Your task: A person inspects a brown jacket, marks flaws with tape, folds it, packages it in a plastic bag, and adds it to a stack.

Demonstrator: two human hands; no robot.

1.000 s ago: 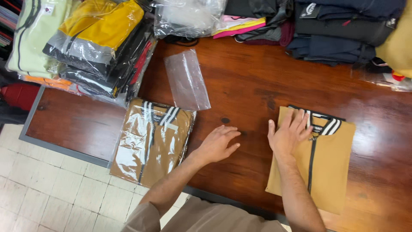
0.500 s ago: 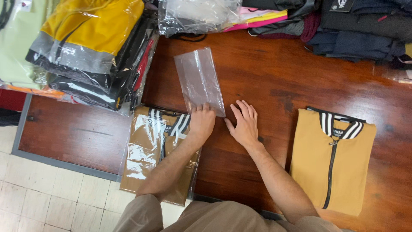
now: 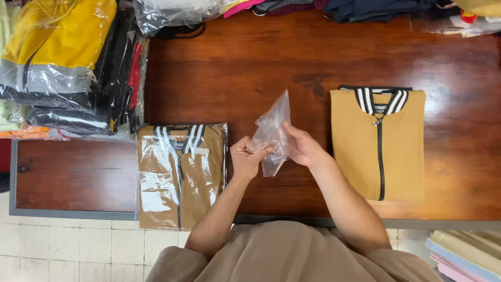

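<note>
Hanging crumpled between both hands at the centre of the frame, the clear plastic bag (image 3: 272, 133) is lifted off the wooden table (image 3: 250, 68), its top corner pointing up and its lower corner drooping just below the fingers. The left hand (image 3: 246, 157) is curled into a loose fist, thumb and fingers pinching the bag's left edge; the right hand (image 3: 301, 147) cups the bag from the right with fingers bent around the film (how tightly it grips cannot be told).

Just left of the left hand lies a bagged tan jacket (image 3: 181, 175), flat, its striped collar toward the top of the frame and its lower end reaching over the table's near edge. Right of the right hand, close to the wrist but apart, lies an unbagged tan jacket (image 3: 380, 143), folded square, zip running down its middle, its bottom edge near the table's front rim.

Open wood stretches above the hands, across the upper middle of the frame, and along the right side beyond the folded jacket. At upper left a stack of bagged garments (image 3: 62, 68), yellow on top with dark ones beneath, crowds the table's left edge. More folded clothes (image 3: 339, 8) line the top edge, and a pale stack (image 3: 467, 253) sits at lower right, off the table.
</note>
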